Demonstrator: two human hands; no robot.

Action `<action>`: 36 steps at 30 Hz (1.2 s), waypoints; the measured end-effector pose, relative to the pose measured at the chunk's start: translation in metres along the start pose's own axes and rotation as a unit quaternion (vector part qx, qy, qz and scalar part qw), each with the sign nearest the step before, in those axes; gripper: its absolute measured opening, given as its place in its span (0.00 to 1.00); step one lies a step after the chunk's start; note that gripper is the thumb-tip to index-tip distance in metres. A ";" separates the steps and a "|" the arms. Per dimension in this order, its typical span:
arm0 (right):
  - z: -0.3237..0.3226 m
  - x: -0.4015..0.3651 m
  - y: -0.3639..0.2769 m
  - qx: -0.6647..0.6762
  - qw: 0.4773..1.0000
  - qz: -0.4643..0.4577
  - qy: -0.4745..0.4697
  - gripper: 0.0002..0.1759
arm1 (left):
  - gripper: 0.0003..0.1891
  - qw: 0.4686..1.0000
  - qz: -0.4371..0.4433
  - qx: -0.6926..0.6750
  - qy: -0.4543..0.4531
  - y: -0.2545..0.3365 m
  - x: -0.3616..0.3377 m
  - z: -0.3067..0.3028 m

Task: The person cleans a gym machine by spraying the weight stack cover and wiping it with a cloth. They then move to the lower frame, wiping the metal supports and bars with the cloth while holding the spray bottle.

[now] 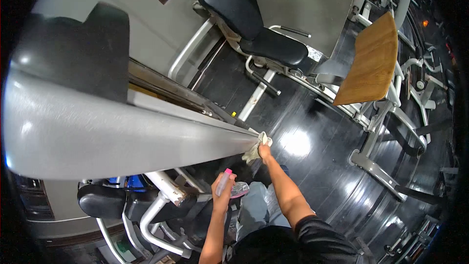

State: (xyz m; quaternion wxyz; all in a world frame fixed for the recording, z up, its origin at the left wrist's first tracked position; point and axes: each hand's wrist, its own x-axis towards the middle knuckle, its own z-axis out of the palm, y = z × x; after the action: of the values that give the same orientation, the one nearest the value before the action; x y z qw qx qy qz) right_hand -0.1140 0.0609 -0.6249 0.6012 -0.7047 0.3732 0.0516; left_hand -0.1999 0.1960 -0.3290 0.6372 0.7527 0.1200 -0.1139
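Observation:
My left hand [223, 190] is closed around a small clear bottle [224, 182] with a pink cap, held upright in front of my legs. With my arm stretched forward, my right hand [265, 151] grips a pale cloth [252, 153]. The cloth presses against the lower end of a long silver-grey machine panel [137, 139]. Part of the cloth hangs below my fingers.
Ahead stands a seated exercise machine with a black padded seat [273, 46] and a wooden footplate [371, 63]. Another machine with black pads [101, 201] is at the lower left. Metal frame legs [376, 173] stand on the shiny dark floor [312, 137].

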 end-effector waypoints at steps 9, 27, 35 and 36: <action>0.046 -0.108 -0.059 0.521 0.840 0.154 0.006 0.27 | 0.12 0.999 -0.023 -0.044 0.001 -0.016 0.001 -0.009; -0.052 -0.087 -0.105 0.449 0.811 0.253 -0.277 0.23 | 0.12 0.997 -0.023 -0.076 -0.010 -0.026 -0.026 -0.010; -0.149 -0.157 -0.204 0.416 0.875 0.008 -0.248 0.21 | 0.09 0.988 0.108 -0.103 -0.031 0.030 -0.031 0.000; -0.161 -0.168 -0.222 0.365 0.903 -0.045 -0.222 0.22 | 0.09 0.987 0.115 -0.105 -0.035 0.041 -0.033 0.000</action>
State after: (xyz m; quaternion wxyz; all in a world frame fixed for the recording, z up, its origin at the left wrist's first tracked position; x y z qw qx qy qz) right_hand -0.1643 -0.0043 -0.3139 0.8855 -0.4217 0.1908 0.0396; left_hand -0.2180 0.1883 -0.2805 0.7253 0.6861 0.0220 -0.0528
